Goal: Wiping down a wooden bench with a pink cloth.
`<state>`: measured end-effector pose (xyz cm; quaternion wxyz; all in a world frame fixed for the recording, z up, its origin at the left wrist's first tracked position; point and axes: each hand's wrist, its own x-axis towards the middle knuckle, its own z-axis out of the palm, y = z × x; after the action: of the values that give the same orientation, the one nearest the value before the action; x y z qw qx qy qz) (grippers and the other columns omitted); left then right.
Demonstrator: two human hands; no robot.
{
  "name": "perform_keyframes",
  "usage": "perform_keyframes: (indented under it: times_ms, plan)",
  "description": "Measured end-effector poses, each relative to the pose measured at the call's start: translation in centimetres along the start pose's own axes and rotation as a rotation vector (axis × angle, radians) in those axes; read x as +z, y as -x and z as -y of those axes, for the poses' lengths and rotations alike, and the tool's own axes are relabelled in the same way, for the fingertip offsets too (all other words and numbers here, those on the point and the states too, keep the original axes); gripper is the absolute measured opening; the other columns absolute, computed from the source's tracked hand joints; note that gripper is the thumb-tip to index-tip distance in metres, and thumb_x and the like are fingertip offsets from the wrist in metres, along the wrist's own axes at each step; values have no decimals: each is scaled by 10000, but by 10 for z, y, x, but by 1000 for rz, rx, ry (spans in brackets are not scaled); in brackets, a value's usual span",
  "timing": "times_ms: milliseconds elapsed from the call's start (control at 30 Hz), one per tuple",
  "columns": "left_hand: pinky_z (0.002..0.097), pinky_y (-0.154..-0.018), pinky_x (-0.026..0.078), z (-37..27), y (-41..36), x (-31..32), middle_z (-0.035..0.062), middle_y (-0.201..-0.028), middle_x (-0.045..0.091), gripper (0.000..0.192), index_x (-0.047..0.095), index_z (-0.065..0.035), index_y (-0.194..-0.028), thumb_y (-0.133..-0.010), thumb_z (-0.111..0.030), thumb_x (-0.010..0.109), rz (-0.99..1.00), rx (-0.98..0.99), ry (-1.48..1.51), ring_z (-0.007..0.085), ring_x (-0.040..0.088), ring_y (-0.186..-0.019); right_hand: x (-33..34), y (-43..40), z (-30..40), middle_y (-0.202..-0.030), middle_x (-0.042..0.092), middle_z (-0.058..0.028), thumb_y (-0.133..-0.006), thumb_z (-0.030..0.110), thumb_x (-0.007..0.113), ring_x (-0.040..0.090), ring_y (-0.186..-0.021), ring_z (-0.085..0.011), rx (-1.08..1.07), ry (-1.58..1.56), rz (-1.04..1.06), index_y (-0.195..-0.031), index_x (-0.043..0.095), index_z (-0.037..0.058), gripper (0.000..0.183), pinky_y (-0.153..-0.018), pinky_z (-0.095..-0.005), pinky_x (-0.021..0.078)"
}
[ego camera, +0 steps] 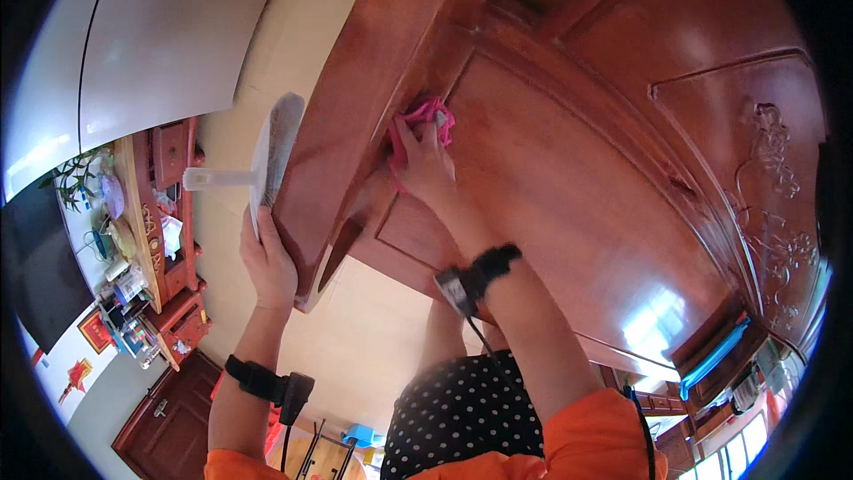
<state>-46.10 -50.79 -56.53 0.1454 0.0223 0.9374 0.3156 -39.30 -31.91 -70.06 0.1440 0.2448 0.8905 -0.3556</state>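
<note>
My right hand (424, 161) is closed on a crumpled pink cloth (433, 121), pressed where the seat panel (560, 173) of a reddish-brown carved wooden bench meets its broad armrest (363, 80). On the other side of the armrest, my left hand (268, 259) grips the lower edge of a white, translucent plastic tool with a flat head and short handle (223, 179), perhaps a dustpan or a brush; its exact kind cannot be told. That head stands on edge against the armrest's outer face, its handle pointing left. Both wrists wear black straps with small devices.
The bench's carved backrest (766, 180) rises at the right. A large pale grey panel (173, 33) fills the upper left, above a wooden cabinet (150, 213) crowded with small items. A brown door (170, 407) and a small wooden table (320, 457) lie at the lower left. A blue object (713, 360) lies at the right.
</note>
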Motion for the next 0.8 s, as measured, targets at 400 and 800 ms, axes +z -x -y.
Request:
perform_keyframes:
  times_ms: [400, 800]
  plan:
    - [362, -752, 401, 23, 8, 9, 221, -901, 558, 326, 507, 62, -1017, -909, -202, 348, 42, -30, 24, 315, 531, -820, -2, -19, -11, -1021, 571, -164, -735, 271, 504, 569, -909, -333, 123, 103, 410, -1269, 370, 216, 553, -742, -440, 465]
    - [359, -802, 386, 36, 11, 11, 216, -966, 550, 337, 496, 52, -1066, -913, -203, 337, 70, -41, 6, 327, 516, -899, -8, -12, -26, -964, 587, -155, -764, 218, 457, 587, -848, -311, 61, 178, 431, -1266, 365, 290, 516, -677, -429, 476]
